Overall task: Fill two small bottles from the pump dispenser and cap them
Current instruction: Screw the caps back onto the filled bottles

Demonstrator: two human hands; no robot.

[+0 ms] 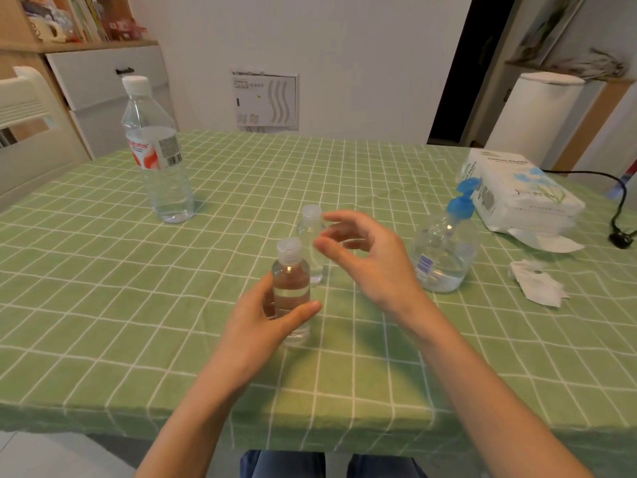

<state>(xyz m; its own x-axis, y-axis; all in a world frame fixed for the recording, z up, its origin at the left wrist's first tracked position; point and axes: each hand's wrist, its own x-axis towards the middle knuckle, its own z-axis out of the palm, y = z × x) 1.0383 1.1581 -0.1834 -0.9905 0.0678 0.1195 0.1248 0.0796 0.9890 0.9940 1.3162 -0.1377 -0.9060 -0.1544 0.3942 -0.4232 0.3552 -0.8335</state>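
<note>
While both small bottles stand capped mid-frame, the task is judged close to done.

Green-and-white checked tablecloth (103, 305) fills the lower two thirds of the frame. On it, largest first:
- Tall clear plastic water bottle with white cap and red label (157, 153), upper left, well apart from the work.
- White tissue pack with blue flower print (524, 191), right edge; crumpled white tissue (536, 282) lies below it.
- Clear round pump dispenser with blue pump head (446, 250), centre right, liquid low in its base.
- Near small clear bottle with white flip cap (290, 288), centre, mostly full, liquid level seen below the shoulder.
- Far small clear bottle with white cap (311, 236), just behind the near one, partly hidden by the right fingers.

Hands:
- Left hand (262, 322) is wrapped loosely round the near bottle's lower body, thumb in front, fingers behind; bottle is held upright on the cloth.
- Right hand (365, 257) is half open, fingers curled and blurred, nothing held; fingertips lie in line with the far bottle, contact cannot be told.

Risks, as judged:
- Far bottle could be knocked over by the moving right fingers; it is light and narrow-based.
- Cap seating cannot be confirmed on either bottle; a leak follows if a cap is only resting.
- Cloth wrinkles could tip a bottle if it is slid.
</note>
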